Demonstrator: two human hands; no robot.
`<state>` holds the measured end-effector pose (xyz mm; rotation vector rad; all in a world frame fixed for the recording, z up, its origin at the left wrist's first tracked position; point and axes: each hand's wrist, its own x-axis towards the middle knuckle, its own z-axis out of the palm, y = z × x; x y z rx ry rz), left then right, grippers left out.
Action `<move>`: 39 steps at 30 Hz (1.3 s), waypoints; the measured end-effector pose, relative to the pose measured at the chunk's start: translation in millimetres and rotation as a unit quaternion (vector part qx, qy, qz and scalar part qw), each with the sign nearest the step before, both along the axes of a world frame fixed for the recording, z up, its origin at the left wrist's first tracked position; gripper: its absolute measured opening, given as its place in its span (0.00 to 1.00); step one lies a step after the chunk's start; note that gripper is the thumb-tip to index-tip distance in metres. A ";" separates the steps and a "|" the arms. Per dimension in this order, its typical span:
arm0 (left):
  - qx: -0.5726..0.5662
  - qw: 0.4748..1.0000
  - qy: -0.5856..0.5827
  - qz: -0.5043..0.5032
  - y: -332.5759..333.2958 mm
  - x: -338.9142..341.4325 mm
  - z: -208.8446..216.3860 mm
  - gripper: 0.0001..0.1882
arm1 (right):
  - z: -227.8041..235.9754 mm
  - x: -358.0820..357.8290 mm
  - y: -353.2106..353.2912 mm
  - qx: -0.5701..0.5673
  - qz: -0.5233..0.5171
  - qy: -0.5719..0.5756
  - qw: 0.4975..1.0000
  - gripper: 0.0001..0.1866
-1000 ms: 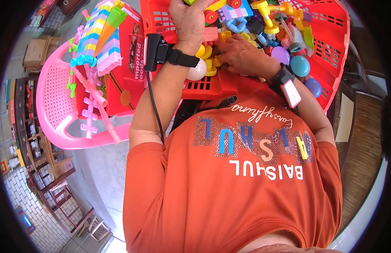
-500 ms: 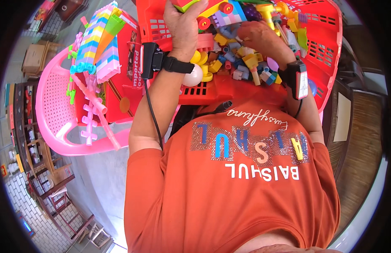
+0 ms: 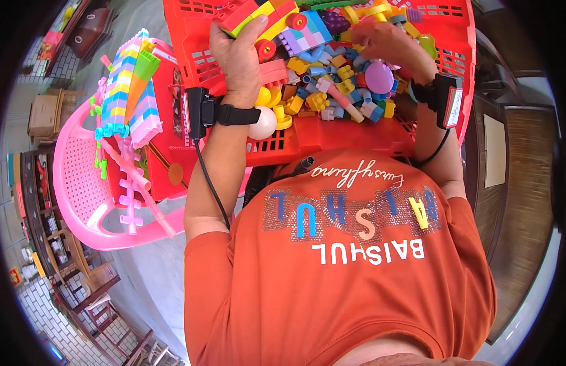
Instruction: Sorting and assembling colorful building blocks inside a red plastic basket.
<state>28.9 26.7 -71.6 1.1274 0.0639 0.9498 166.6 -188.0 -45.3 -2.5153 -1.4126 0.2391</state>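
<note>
Shifted rightward over the slotted red basket (image 3: 332,135), the right hand (image 3: 386,44) bends above a smooth, round lilac piece (image 3: 379,77); whether its fingers hold anything, I cannot tell. Left hand (image 3: 238,58) clasps a blocky plastic toy (image 3: 235,13).

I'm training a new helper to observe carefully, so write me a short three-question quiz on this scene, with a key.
1. Short answer: What is the left hand holding?
2. True or false: The pink chair stands to the left of the red basket.
3. Fill in the colour: The ball beside the left wrist strap is ____.

Key:
1. A toy car built of blocks, with red wheels.
2. True.
3. White.
</note>
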 end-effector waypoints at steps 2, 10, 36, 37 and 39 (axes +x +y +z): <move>0.007 1.000 0.001 -0.002 -0.8 1.6 0.8 0.16 | 2.9 -11.1 2.6 -0.042 -0.022 0.056 0.997 0.23; 0.000 1.000 -0.007 0.006 15.9 2.5 4.1 0.16 | -25.9 -46.7 -6.1 -0.128 0.182 -0.102 0.970 0.37; 0.005 0.996 0.072 -0.046 8.0 3.6 5.4 0.16 | -26.6 14.7 -36.1 0.148 -0.009 0.126 0.981 0.23; 0.002 0.996 0.078 -0.049 9.5 2.6 5.5 0.16 | -19.1 9.9 -36.3 0.157 -0.025 0.121 0.980 0.22; -0.009 0.995 0.085 -0.054 10.7 0.7 4.8 0.17 | -16.9 8.9 -35.7 0.167 -0.039 0.115 0.978 0.20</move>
